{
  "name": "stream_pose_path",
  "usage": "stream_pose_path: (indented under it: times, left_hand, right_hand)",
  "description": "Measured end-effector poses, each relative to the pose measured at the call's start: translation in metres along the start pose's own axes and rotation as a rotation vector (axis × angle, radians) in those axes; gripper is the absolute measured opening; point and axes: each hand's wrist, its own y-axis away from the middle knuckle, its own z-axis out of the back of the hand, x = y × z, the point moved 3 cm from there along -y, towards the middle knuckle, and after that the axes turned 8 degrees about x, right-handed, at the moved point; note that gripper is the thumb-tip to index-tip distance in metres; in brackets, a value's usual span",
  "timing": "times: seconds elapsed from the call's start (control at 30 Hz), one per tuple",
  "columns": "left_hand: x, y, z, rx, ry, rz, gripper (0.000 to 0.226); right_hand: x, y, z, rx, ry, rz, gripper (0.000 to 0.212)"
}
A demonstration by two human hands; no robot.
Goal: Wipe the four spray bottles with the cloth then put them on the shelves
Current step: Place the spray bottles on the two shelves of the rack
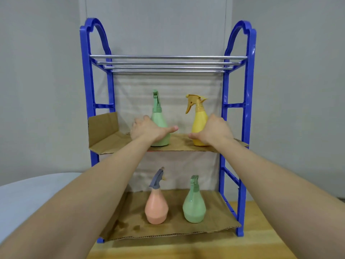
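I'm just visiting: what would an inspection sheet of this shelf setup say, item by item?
Surface: wooden table carrying a blue rack; cardboard liners on its middle and bottom shelves, dark stains on the bottom one.
Job's things: upper green spray bottle and yellow spray bottle upright on the middle shelf; pink spray bottle and lower green spray bottle upright on the bottom shelf; cloth not seen.
Clutter: nothing seen.
Hands: left hand grips the upper green spray bottle; right hand grips the yellow spray bottle.
Cables: nothing seen.
Surroundings: grey wall, white sheet behind the rack, pale rounded surface at left.
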Motion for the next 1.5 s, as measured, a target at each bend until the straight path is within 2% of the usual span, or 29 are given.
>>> stream_pose_path:
  times: [0.13, 0.23, 0.33, 0.4, 0.47, 0.57, 0.77, 1.07, 1.13, 1.2, 1.23, 1.27, 1.33, 1.37, 1.4, 1.43, 1.5]
  left_hand:
    - [0.012, -0.013, 0.002, 0.046, 0.106, -0.040, 0.115]
    - [0.026, -0.019, 0.014, 0.200, 0.299, -0.099, 0.105]
    - [0.033, -0.018, 0.020, 0.398, 0.463, -0.094, 0.075]
    - [0.029, -0.012, 0.019, 0.450, 0.433, -0.102, 0.078]
    - [0.024, -0.005, 0.015, 0.380, 0.361, -0.114, 0.090]
    - [0.023, -0.002, 0.010, 0.223, 0.278, -0.125, 0.090]
    - [0.029, -0.003, 0.010, 0.242, 0.260, -0.144, 0.084]
    - [0.030, -0.005, 0.010, 0.310, 0.279, -0.127, 0.090]
    - [0.027, 0.001, 0.020, 0.310, 0.287, -0.116, 0.096]
    - [0.027, 0.011, 0.036, 0.179, 0.276, -0.123, 0.104]
    - [0.031, 0.018, 0.044, 0.077, 0.267, -0.150, 0.103]
    - [0.038, 0.030, 0.048, -0.025, 0.285, -0.191, 0.093]
    - [0.056, 0.066, 0.047, -0.228, 0.345, -0.319, 0.061]
    - [0.067, 0.088, 0.042, -0.315, 0.374, -0.392, 0.044]
    - [0.078, 0.111, 0.034, -0.374, 0.400, -0.453, 0.030]
    - [0.089, 0.132, 0.023, -0.387, 0.421, -0.492, 0.021]
    - [0.111, 0.159, -0.011, -0.310, 0.417, -0.477, 0.014]
  right_hand:
    - [-0.003, -0.007, 0.002, 0.046, -0.044, 0.023, 0.089]
    - [-0.006, -0.012, 0.001, 0.116, -0.173, 0.059, 0.090]
    - [-0.001, -0.013, -0.005, 0.150, -0.208, 0.122, 0.091]
    - [-0.001, -0.015, -0.007, 0.191, -0.172, 0.150, 0.091]
    - [-0.005, -0.019, -0.005, 0.237, -0.176, 0.141, 0.090]
    - [-0.011, -0.026, -0.006, 0.284, -0.213, 0.140, 0.090]
    - [-0.008, -0.028, -0.012, 0.344, -0.260, 0.142, 0.090]
    - [-0.016, -0.023, -0.009, 0.422, -0.297, 0.148, 0.087]
    - [-0.016, -0.014, -0.001, 0.367, -0.263, 0.158, 0.096]
    - [-0.018, 0.002, 0.012, 0.122, -0.319, 0.201, 0.103]
    - [-0.021, 0.017, 0.017, -0.044, -0.390, 0.244, 0.090]
    - [-0.026, 0.037, 0.020, -0.209, -0.476, 0.302, 0.068]
    - [-0.045, 0.089, 0.012, -0.450, -0.583, 0.379, 0.025]
    - [-0.058, 0.115, -0.001, -0.477, -0.583, 0.381, 0.011]
    - [-0.071, 0.138, -0.022, -0.440, -0.554, 0.370, 0.007]
    - [-0.087, 0.154, -0.049, -0.356, -0.506, 0.346, 0.009]
    - [-0.118, 0.171, -0.109, -0.135, -0.395, 0.258, 0.006]
